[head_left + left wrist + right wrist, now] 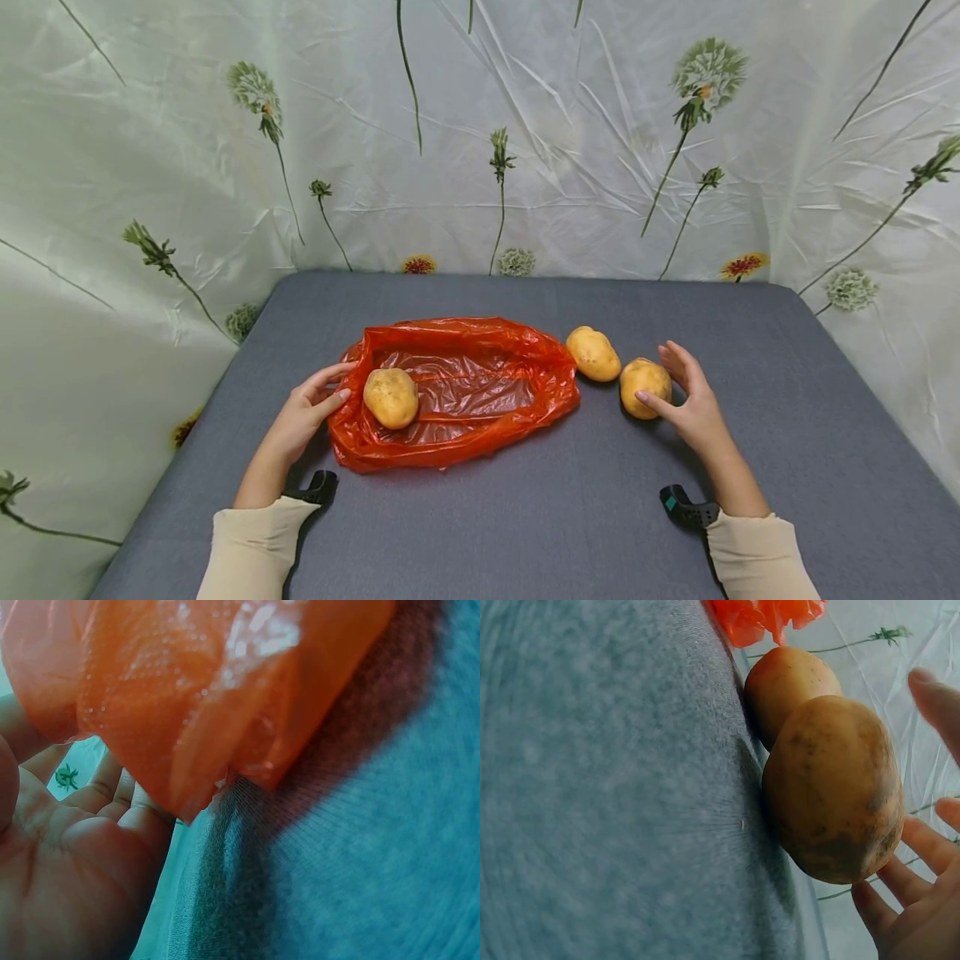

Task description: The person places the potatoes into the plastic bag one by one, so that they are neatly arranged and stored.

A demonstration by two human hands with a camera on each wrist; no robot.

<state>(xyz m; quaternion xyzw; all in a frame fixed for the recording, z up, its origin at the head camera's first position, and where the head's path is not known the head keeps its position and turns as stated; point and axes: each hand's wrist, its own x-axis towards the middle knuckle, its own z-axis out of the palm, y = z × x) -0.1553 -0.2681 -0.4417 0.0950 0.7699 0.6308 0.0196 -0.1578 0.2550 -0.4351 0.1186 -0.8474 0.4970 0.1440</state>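
Note:
A red plastic bag [480, 450] lies on its side, its wide mouth facing up, with one potato [391, 398] inside at its left end. My left hand [303, 412] is at the bag's left end, thumb and fingers spread against the plastic; in the left wrist view the bag [202, 690] hides its fingertips. To the right of the bag, my right hand [693, 404] is beside a second potato [647, 387], thumb raised off it and fingers behind its far side. In the right wrist view this potato [832, 791] overlaps a third potato [791, 690].
The third potato [593, 353] lies close to the bag's right end. All of this is on a grey cloth-covered table [525, 533]. A pale curtain [585, 108] printed with dandelions hangs behind the table and at both sides.

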